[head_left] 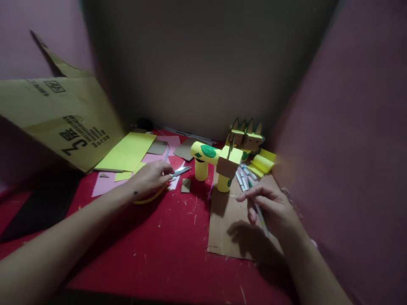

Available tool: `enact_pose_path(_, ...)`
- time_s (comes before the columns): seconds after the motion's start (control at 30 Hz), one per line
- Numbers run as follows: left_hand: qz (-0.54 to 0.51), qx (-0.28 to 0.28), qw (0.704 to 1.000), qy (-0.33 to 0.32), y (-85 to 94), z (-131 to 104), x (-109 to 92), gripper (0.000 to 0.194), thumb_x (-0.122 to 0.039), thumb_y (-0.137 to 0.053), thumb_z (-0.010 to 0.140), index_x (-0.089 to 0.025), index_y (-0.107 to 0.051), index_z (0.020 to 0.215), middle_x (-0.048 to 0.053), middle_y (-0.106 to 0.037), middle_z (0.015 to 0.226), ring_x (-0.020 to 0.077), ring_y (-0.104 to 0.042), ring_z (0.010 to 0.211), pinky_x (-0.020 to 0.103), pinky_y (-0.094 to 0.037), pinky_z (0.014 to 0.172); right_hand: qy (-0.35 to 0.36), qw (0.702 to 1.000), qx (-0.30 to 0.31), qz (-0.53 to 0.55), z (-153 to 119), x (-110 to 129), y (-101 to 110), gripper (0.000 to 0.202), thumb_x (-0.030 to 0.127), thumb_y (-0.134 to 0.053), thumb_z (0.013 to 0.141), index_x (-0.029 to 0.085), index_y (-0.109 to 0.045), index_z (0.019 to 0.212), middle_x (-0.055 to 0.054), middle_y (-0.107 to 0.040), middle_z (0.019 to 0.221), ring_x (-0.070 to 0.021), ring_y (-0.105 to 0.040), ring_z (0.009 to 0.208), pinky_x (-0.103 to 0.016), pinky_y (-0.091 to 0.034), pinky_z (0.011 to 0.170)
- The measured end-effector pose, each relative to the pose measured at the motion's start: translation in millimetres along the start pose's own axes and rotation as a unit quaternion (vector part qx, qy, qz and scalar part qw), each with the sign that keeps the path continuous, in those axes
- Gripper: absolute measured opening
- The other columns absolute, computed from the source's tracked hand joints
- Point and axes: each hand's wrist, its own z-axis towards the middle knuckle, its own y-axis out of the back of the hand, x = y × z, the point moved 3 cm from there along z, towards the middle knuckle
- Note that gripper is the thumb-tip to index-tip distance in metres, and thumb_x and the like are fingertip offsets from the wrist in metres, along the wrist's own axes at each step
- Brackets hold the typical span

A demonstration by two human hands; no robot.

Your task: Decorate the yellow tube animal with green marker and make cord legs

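My left hand (151, 176) is closed at the scissors (182, 170), whose blades point right past my fingertips. A curved yellow strip (151, 199) shows just under that hand; I cannot tell what it belongs to. My right hand (273, 207) holds a green-tipped marker (262, 220) between its fingers, above a flat cardboard sheet (222, 228). Between the hands stands a yellow paper model (229, 156) made of tubes and a cardboard box piece, with green spots on it. One of its legs rests at the cardboard sheet's far end.
Several white markers (243, 180) lie beside the model. Behind them are spiked cardboard pieces (246, 137) and folded yellow paper (263, 163). Yellow sheets (127, 150), pink paper (103, 184) and cardboard scraps (186, 185) cover the left. A large cardboard box (63, 123) stands far left; walls enclose the red table (152, 254).
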Motion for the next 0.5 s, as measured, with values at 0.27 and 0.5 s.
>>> enact_pose_path(0.27,0.013,0.013,0.998,-0.063,-25.2,5,-1,0.021,-0.032,-0.065,0.078,-0.023,-0.060,0.060,0.007,-0.054,0.069,0.0227,-0.049,0.066,0.036,-0.042,0.067,-0.116,0.990,0.078,-0.002,-8,-10,-23,0.033,0.040,-0.073,0.080,0.023,-0.045,0.086,-0.009,-0.079,0.098,-0.0101,-0.066,0.048,-0.017,-0.026,0.038)
enact_pose_path(0.5,-0.139,0.167,0.968,-0.125,-7.1,-28,-38,0.023,-0.043,-0.058,0.092,-0.023,-0.068,0.089,0.001,-0.068,0.081,0.0181,-0.060,0.073,0.028,-0.047,0.069,-0.032,0.986,0.065,-0.151,-8,-15,-36,0.018,0.035,-0.065,0.088,0.022,-0.053,0.093,0.000,-0.069,0.081,-0.0105,-0.062,0.057,-0.023,-0.047,0.056)
